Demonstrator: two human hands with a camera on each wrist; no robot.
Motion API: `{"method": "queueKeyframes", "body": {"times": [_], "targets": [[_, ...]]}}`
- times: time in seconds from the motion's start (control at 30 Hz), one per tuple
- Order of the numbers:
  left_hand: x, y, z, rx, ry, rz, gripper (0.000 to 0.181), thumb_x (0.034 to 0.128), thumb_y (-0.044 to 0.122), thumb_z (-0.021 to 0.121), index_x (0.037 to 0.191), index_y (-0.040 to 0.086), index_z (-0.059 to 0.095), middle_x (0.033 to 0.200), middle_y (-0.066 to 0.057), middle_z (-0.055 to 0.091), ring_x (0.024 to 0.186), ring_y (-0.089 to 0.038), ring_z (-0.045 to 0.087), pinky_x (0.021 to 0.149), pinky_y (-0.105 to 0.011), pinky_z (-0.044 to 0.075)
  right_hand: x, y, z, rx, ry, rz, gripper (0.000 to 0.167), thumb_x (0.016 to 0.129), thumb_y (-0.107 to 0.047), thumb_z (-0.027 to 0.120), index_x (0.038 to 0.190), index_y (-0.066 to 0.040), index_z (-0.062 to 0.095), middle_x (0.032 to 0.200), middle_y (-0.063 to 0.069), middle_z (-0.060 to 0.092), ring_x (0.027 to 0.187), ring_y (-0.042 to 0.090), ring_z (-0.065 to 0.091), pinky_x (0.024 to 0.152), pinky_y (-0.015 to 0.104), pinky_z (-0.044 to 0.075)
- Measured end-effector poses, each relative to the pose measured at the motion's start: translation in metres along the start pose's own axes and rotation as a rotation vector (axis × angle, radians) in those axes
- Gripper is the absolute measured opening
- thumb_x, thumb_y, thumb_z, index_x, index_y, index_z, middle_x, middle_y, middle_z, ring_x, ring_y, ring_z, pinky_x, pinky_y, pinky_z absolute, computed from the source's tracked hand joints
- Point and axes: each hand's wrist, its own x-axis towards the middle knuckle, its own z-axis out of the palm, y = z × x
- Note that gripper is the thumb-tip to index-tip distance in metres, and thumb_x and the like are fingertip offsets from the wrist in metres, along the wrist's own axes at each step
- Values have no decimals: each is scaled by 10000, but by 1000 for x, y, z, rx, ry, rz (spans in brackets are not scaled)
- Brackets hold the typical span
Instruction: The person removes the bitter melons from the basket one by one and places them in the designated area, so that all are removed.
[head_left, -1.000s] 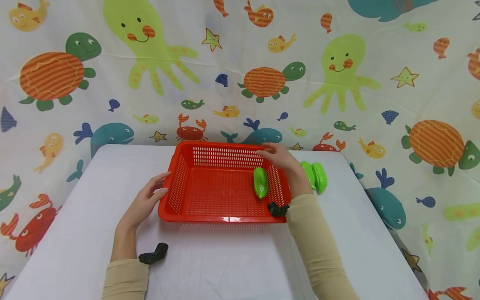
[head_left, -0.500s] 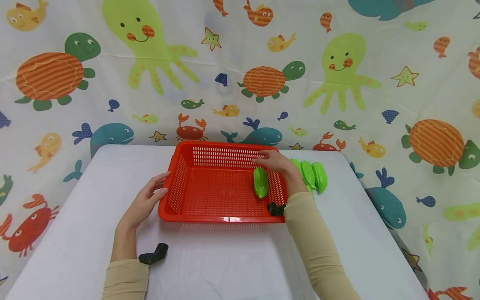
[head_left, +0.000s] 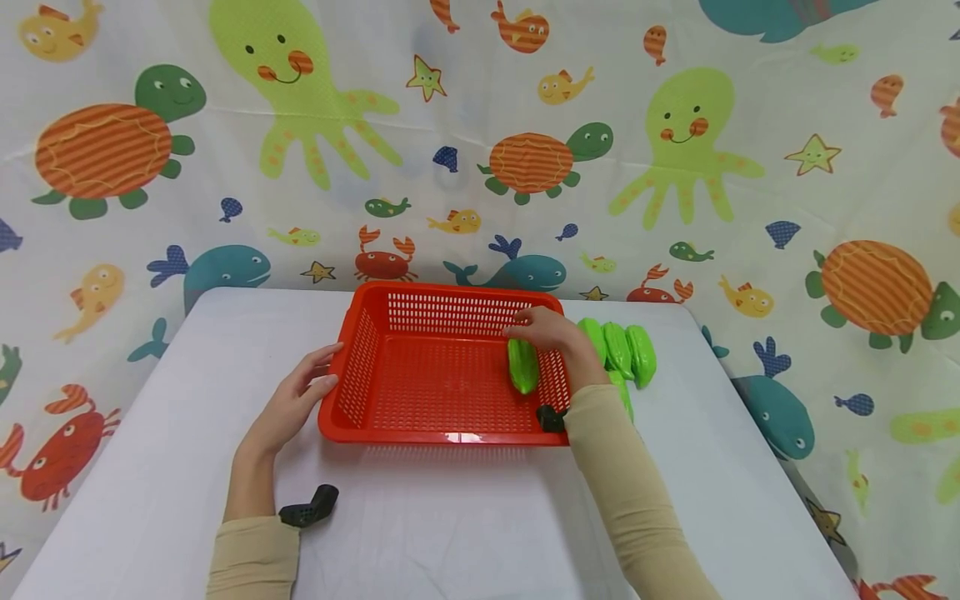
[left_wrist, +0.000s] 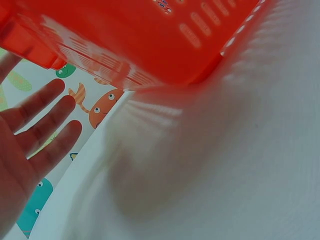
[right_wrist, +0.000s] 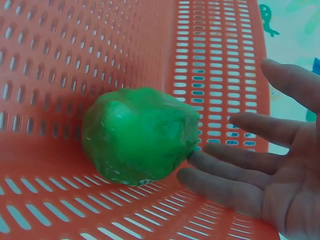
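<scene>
A red perforated plastic basket (head_left: 435, 379) stands on the white table. Inside, near its right wall, lies a glossy, ridged, elongated green vegetable (head_left: 524, 372) whose exact kind is unclear. My right hand (head_left: 557, 333) reaches over the right wall, above the vegetable's far end. In the right wrist view its straight, spread fingers (right_wrist: 245, 135) are beside the green vegetable (right_wrist: 142, 135), some very close to it; contact cannot be made out. My left hand (head_left: 288, 404) is at the basket's left wall, its fingers (left_wrist: 55, 142) loosely extended near the rim.
Several similar green vegetables (head_left: 618, 352) lie on the table just right of the basket, partly behind my right forearm. Behind the white table (head_left: 450, 517) hangs a curtain (head_left: 450, 108) with sea animals. A black wrist camera (head_left: 309, 506) sits at my left wrist.
My right hand has lowered from the back right rim into the basket, toward the vegetable, now covering its far end. More green vegetables show beside the forearm. My left hand keeps its place.
</scene>
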Motion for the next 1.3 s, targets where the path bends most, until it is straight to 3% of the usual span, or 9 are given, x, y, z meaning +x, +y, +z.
{"method": "queueKeyframes", "body": {"times": [0.3, 0.47, 0.7, 0.9, 1.07, 1.3], "targets": [[1, 0, 0, 1, -2, -2, 583, 1000, 380, 517, 1530, 227, 328, 1483, -83, 406, 1303, -270, 374, 986, -529, 427, 0, 1, 5, 113, -57, 38, 571, 972, -321, 588, 1454, -51, 447, 1413, 146, 500, 1101, 286, 567, 899, 419, 526], [1, 1, 0, 5, -3, -1, 585, 1000, 380, 517, 1531, 228, 325, 1481, -84, 408, 1304, -271, 374, 981, -524, 431, 2, 2, 4, 75, -63, 18, 551, 957, -249, 618, 1448, -53, 461, 1417, 143, 500, 1143, 278, 534, 973, 423, 480], [0, 1, 0, 7, -3, -3, 589, 1000, 379, 518, 1533, 226, 320, 1485, -93, 404, 1311, -284, 372, 988, -553, 428, 10, 5, 11, 57, -61, 24, 533, 908, -225, 690, 1392, -67, 529, 1352, 121, 544, 1113, 268, 540, 983, 435, 468], [0, 0, 0, 11, -4, -5, 586, 1001, 382, 514, 1532, 224, 323, 1481, -90, 409, 1302, -271, 379, 969, -477, 448, 14, 6, 19, -3, -71, 16, 527, 873, -204, 735, 1364, -110, 569, 1295, 103, 571, 1140, 267, 509, 1015, 447, 432], [0, 0, 0, 6, -8, -7, 585, 1004, 380, 510, 1535, 226, 317, 1484, -92, 406, 1307, -279, 375, 989, -546, 428, 15, 5, 20, -18, -80, 9, 469, 864, -167, 738, 1315, -165, 608, 1292, 92, 556, 1166, 274, 479, 1009, 451, 435], [0, 1, 0, 9, -8, -5, 581, 1007, 376, 506, 1536, 230, 315, 1477, -97, 413, 1302, -276, 379, 984, -542, 432, 14, 5, 21, 4, -103, 20, 368, 889, -159, 711, 1253, -189, 664, 1274, 86, 559, 1152, 267, 473, 960, 407, 471]]}}
